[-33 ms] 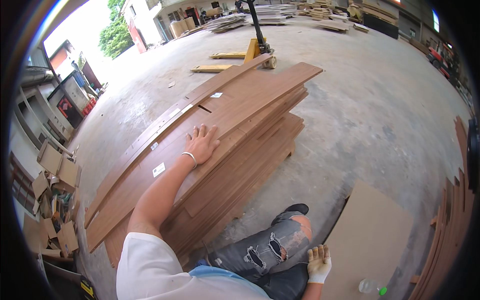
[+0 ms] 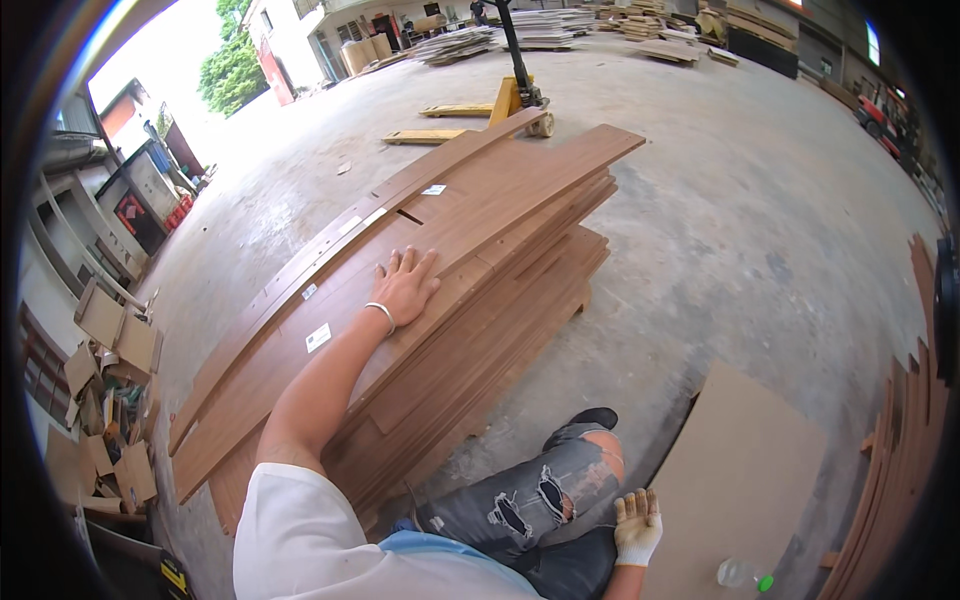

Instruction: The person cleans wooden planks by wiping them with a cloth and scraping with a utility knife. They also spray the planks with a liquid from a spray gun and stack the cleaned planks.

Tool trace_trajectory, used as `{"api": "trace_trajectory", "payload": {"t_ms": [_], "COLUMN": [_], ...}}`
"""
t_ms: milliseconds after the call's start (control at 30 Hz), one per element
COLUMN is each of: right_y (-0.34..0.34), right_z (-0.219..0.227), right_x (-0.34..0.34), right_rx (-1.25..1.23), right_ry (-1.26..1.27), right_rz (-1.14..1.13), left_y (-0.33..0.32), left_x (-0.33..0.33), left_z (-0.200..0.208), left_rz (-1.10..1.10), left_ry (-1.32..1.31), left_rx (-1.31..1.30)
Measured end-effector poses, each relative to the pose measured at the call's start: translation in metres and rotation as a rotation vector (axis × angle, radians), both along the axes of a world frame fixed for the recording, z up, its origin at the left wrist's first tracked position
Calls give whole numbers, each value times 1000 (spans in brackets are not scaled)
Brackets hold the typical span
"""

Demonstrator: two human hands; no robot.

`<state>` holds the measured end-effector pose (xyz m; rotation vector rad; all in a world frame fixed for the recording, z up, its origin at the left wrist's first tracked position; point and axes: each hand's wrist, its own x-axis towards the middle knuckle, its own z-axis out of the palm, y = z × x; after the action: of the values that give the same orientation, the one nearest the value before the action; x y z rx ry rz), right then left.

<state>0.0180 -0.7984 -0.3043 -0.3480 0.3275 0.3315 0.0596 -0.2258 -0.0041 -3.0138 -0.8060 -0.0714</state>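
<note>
My bare left hand (image 2: 402,290), with a pale bangle at the wrist, lies flat and spread on top of a stack of brown wooden panels (image 2: 500,240). It holds nothing and touches the long, wide board at the top. Small white labels (image 2: 318,338) and a dark slot mark the top layer. A narrower long strip (image 2: 290,278) runs along the far left side of the stack. Low at my right side, my right hand (image 2: 637,530) wears a white glove with brownish fingers. Its fingers point upward, slightly apart, and nothing shows in them.
A yellow pallet jack (image 2: 505,100) stands just beyond the stack. To my right a flat cardboard sheet (image 2: 745,470) lies on the concrete, with a clear bottle (image 2: 738,573) on it. More brown panels (image 2: 890,470) stand at far right; opened cartons (image 2: 115,400) are heaped at left.
</note>
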Motion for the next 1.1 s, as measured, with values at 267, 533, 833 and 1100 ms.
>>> {"api": "trace_trajectory", "payload": {"t_ms": [267,533,833,1100], "right_y": [0,-3,-3,1], "right_z": [-9,-8,-8,-20], "right_x": [4,8,14,23], "right_rx": [-41,-86,-138,-205], "right_ry": [51,69,181,193], "right_rz": [43,101,93,167], "left_y": [7,24,43,90], "left_x": [13,28,61,176], "left_z": [-3,-2,-10,-10], "left_rz": [-220,-287,-180,189], "left_ry": [-44,-144,-97,-76], "left_rx": [23,37,-135,-67]}}
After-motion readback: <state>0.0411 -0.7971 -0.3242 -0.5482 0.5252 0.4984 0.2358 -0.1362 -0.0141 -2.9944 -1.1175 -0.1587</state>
